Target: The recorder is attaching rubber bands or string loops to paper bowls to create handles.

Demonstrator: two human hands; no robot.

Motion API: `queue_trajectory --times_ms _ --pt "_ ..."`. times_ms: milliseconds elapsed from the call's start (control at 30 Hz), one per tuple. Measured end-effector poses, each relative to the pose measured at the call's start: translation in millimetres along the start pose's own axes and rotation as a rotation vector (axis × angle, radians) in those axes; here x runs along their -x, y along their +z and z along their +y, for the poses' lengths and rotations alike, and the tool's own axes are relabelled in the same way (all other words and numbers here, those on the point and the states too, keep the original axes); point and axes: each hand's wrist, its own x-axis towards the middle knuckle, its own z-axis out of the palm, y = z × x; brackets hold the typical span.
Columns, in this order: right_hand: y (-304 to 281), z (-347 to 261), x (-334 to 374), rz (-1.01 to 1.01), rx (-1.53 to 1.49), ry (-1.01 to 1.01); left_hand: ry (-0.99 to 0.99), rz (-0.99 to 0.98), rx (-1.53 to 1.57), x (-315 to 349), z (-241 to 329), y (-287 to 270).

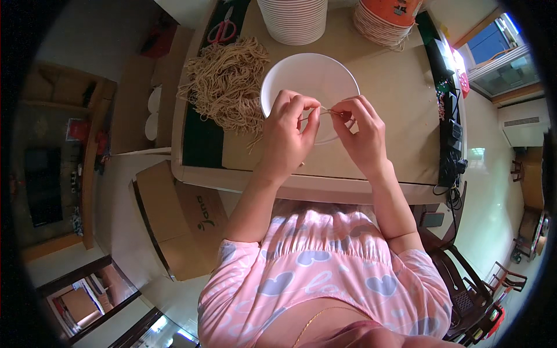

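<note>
Over the near rim of a white bucket (307,66), my left hand (290,130) and my right hand (360,127) pinch a thin beige string (326,110) between their fingertips. The short stretch between the two hands looks twisted or looped, too small to make out fully. Both hands are closed, thumbs against forefingers. To the left of the bucket lies a big tangled heap of beige string (226,81), with loose ends trailing toward the table's near edge.
Beyond the heap lie red-handled scissors (223,30). At the back stand a stack of white buckets (293,20) and an orange-printed bucket (387,17) with string around it. Black power strips and cables (451,133) line the right edge. A cardboard box (180,223) sits below the table (394,156) at left.
</note>
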Motion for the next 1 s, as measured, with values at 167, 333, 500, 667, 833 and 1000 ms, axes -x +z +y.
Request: queue_trajectory --times_ms 167,333,500,667,833,1000 --pt "-2 -3 1 -0.044 0.04 0.004 -0.009 -0.015 0.001 1 1 0" --pt "-3 0 -1 -0.082 0.191 -0.124 0.008 -0.016 0.005 1 2 1" --pt "1 -7 0 -0.004 0.063 -0.052 -0.018 -0.021 0.03 0 3 -1" --pt "1 0 1 -0.008 0.044 -0.087 -0.055 -0.012 0.067 0 3 -2" --pt "4 0 1 0.049 -0.051 -0.015 -0.107 -0.087 0.069 0 6 -12" --pt "4 3 1 0.056 -0.042 -0.073 -0.164 -0.188 0.036 -2 8 -15"
